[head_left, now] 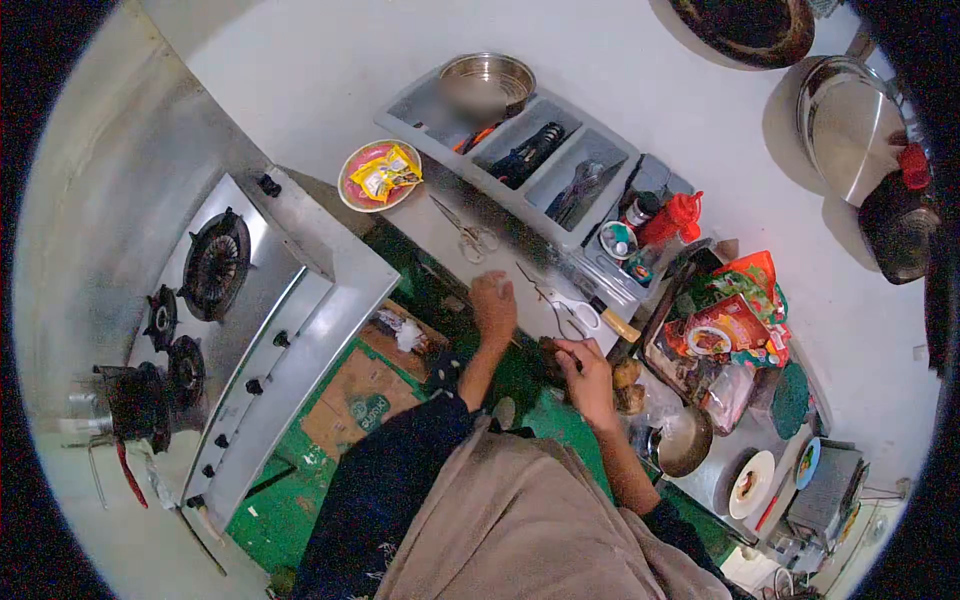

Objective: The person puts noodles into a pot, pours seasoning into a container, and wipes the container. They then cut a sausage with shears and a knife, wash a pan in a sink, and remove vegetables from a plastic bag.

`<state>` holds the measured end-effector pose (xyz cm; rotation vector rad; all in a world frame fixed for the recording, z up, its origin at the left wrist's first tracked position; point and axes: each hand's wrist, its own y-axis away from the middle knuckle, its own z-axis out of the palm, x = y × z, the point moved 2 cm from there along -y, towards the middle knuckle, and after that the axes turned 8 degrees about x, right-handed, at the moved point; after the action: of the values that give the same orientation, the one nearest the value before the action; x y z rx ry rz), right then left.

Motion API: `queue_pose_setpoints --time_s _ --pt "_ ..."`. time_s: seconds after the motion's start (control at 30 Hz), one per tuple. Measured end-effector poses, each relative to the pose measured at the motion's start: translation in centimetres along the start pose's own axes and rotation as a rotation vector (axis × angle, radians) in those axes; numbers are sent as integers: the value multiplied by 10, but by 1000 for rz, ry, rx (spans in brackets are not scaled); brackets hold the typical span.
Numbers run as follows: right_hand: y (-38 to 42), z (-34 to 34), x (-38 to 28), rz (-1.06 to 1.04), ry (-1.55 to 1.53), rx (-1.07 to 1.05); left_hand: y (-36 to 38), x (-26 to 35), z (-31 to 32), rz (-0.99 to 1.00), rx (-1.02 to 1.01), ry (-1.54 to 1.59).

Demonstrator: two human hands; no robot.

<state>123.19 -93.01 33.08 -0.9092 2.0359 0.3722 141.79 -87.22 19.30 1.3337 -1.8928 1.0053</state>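
Holding left hand (493,308) below, right hand (586,374) lower-right of upper scissors (463,229), perhaps for easy reach, not revealing either grip's closure.

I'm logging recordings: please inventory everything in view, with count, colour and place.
Stove: one, silver, left
Pot: one, black, on stove
Tray: one, grey, back of counter
Bowl: one, silver, on tray
Plate: one, pink, beside tray
Packets: unclear count, yellow, on plate
Scissors: at least one pair, silver, before tray
Bottle: one, red, right of tray
Food packs: several, mostly red, right
Saucepan: one, silver, lower right
White plate: one, white, lower right
Wall pans: three or more, black/silver, upper right
Cardboard: unclear count, brown, floor
Rest: too small
Left hand: one, bare, counter's near edge
Right hand: one, bare, right of left hand
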Motion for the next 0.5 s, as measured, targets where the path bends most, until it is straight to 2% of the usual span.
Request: queue_pose_setpoints --time_s 0.07,0.17,0.27,0.37,0.47,0.5 --pt "3 5 19 -59 20 16 -23 -4 -8 179 142 -37" --pt "-14 -9 44 -18 424 80 -42 -7 -11 358 133 -117" --pt "-43 -33 58 2 743 132 -34 -21 1 375 -71 -311" --pt "-63 -30 105 -105 1043 71 -7 0 -5 312 -3 -230" --pt "-81 -14 136 38 1149 -171 25 13 -4 235 -20 -52" --pt "-84 -11 140 -3 1149 -158 38 16 -2 268 -2 -52"
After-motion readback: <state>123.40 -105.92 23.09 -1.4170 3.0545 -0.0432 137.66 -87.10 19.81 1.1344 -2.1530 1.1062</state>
